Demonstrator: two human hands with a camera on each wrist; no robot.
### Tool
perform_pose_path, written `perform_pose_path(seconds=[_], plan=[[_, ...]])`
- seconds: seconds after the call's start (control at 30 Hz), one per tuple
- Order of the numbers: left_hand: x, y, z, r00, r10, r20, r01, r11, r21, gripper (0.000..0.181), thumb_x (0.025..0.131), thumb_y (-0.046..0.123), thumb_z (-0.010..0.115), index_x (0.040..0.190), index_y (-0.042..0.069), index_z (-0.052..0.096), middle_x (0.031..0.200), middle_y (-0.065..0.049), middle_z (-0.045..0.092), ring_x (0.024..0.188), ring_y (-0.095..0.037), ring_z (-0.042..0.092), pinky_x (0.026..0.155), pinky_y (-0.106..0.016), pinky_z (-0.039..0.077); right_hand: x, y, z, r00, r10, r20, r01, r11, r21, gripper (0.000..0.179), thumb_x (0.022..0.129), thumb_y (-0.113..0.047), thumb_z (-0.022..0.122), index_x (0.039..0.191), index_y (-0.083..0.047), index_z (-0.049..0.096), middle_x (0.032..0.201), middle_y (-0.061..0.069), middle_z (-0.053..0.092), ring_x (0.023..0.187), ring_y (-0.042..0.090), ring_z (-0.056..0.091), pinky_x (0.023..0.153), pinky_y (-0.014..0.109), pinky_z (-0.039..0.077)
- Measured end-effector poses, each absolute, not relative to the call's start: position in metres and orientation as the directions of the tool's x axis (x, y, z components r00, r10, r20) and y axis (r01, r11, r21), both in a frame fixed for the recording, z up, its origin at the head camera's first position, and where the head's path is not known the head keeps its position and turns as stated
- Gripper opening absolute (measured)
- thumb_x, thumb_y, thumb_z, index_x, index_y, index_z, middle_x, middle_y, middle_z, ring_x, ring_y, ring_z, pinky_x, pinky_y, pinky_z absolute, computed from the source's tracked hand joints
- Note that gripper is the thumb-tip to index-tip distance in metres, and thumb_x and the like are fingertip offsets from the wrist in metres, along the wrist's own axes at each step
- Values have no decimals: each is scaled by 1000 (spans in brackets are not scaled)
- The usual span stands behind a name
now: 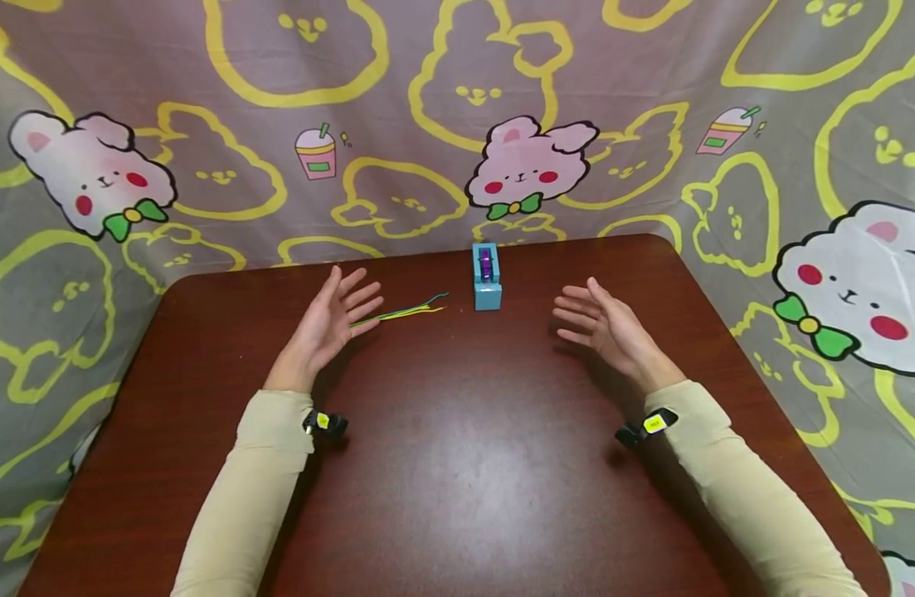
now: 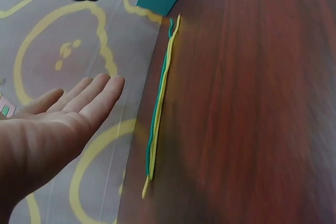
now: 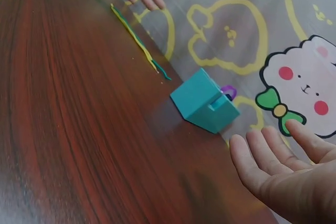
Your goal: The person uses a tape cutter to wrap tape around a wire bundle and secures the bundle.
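Note:
My left hand [image 1: 330, 319] is held over the left part of the table, palm turned inward and fingers extended, holding nothing. Below its fingertips in the head view lies a thin bundle of yellow and green cords [image 2: 163, 87], stretched out lengthwise on the tabletop. My right hand [image 1: 606, 327] mirrors it on the other side, fingers extended and holding nothing. Between the two hands, farther back, stands a small teal block-shaped tape dispenser [image 1: 488, 297] with a purple reel [image 1: 486, 264] in its slot. Neither hand touches it; the right one is nearer in the right wrist view [image 3: 197, 100].
A dark reddish-brown wooden table [image 1: 427, 464] with rounded far corners carries these things. Behind it and at both sides hangs a grey curtain [image 1: 397, 124] printed with rabbits and yellow outlines. Each sleeve cuff bears a small black wrist camera [image 1: 330, 424].

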State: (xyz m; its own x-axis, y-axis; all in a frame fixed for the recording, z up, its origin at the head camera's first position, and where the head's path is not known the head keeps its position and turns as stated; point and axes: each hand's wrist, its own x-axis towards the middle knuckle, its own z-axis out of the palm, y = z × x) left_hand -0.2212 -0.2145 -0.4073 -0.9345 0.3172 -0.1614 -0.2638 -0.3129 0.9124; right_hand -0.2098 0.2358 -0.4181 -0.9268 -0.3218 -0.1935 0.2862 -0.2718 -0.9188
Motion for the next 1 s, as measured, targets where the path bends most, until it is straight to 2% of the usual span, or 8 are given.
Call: perform_pose_path(seconds=[0.27, 0.47, 0.6, 0.8, 1.0], plan=[[-249, -175, -406, -930, 321, -181, -271, -262, 926, 68, 106, 53, 37, 162, 16, 20, 161, -15, 30, 147, -36, 29, 115, -54, 28, -217, 220, -421, -927, -301, -224, 300, -236, -924, 66, 102, -52, 52, 147, -4, 45, 142, 13, 53, 141, 39, 38, 103, 48, 46], [-266, -147, -408, -925, 316, -211, -286, -216, 933, 71, 104, 56, 41, 161, 18, 23, 161, -16, 30, 144, -33, 35, 112, -53, 33, -223, 208, -422, -919, -296, -259, 328, -212, -921, 72, 100, -55, 54, 149, -3, 43, 153, 21, 41, 141, 40, 38, 104, 50, 44], [-277, -131, -412, -925, 304, -228, -292, -184, 939, 71, 103, 56, 45, 160, 18, 26, 160, -17, 32, 142, -32, 39, 109, -53, 38, -229, 202, -422, -916, -297, -268, 331, -185, -925, 74, 99, -56, 54, 150, -3, 42, 154, 23, 39, 140, 38, 40, 106, 51, 42], [-291, -108, -415, -916, 310, -254, -324, -200, 925, 67, 104, 49, 48, 160, 16, 29, 158, -19, 34, 142, -37, 37, 107, -57, 39, -240, 192, -421, -916, -295, -273, 329, -161, -930, 79, 99, -57, 54, 152, 0, 39, 153, 27, 37, 139, 40, 40, 107, 52, 40], [-298, -91, -417, -907, 314, -281, -350, -191, 917, 70, 103, 45, 53, 160, 15, 26, 157, -20, 35, 141, -37, 38, 106, -58, 39, -251, 179, -422, -913, -284, -292, 334, -111, -936, 79, 97, -58, 57, 149, 0, 44, 150, 27, 40, 136, 40, 43, 105, 50, 44]])
